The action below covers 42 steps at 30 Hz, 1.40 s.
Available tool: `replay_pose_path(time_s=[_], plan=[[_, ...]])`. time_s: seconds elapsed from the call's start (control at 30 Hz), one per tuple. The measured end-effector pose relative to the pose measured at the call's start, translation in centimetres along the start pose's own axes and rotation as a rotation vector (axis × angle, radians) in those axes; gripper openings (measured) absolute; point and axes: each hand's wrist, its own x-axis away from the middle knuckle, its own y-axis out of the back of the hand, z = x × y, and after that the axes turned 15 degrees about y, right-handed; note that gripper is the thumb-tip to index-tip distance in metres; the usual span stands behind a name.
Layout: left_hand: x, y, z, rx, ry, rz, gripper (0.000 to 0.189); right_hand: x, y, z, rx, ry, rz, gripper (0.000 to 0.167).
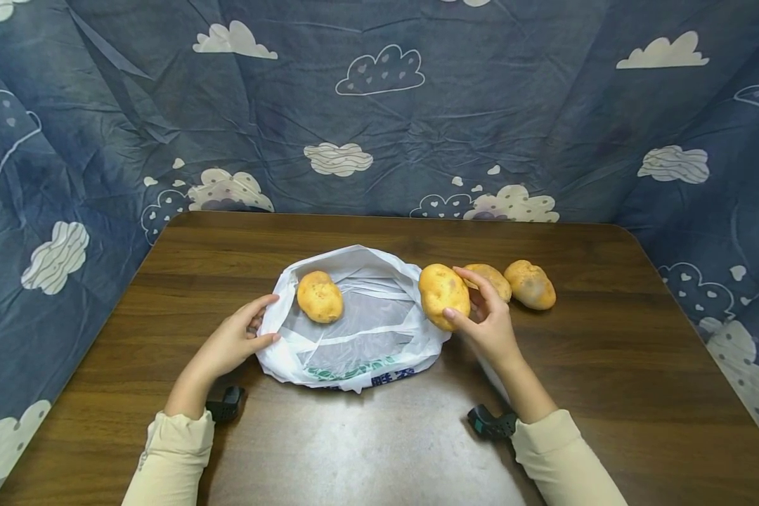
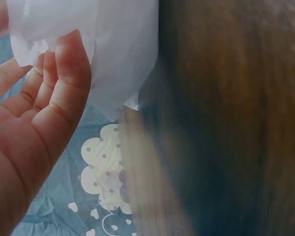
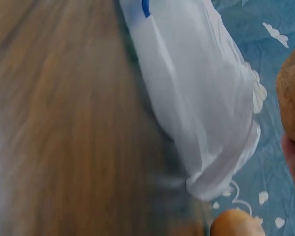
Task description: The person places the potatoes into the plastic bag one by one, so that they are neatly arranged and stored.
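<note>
Find a white plastic bag (image 1: 373, 327) on the worktop (image 1: 354, 450), mouth spread upward, with green and blue print along the 6 o'clock side. Note a blemished yellow potato (image 1: 320, 297) inside, toward 10 o'clock. Observe the left hand (image 1: 230, 344) at the 9 o'clock rim, with fingers and thumb pinching the plastic between them. Observe the right hand (image 1: 493, 327) at 3 o'clock, with thumb and fingers pinching a second potato (image 1: 443, 297), raised off the worktop near the rim. Record a third potato (image 1: 493, 277), partly hidden by that hand, and a fourth potato (image 1: 531, 286) just beyond, both toward 3 o'clock; unable to confirm contact between them. Note cloud-print blue cloth (image 1: 379, 126) at 12 o'clock.
</note>
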Motion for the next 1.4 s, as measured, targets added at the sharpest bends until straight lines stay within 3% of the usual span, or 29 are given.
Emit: replay_pose_path(time_s=[0.17,0.63,1.1,1.4], plan=[[0.0,0.0,0.1,-0.006,0.004,-0.001,0.061,-0.9,-1.3,-0.4,-0.022,-0.007,0.025,0.061],[0.0,0.0,0.1,-0.010,-0.007,-0.016,0.060,-3.8,-6.0,0.8,0.054,-0.058,0.140,0.059],[0.2,0.1,-0.1,0.004,0.011,-0.001,0.062,-4.7,-9.2,-1.8,0.013,-0.146,0.196,0.059],[0.1,0.0,-0.2,0.019,-0.010,0.006,0.062,-4.6,-9.8,-2.6,0.001,-0.215,0.218,0.060]])
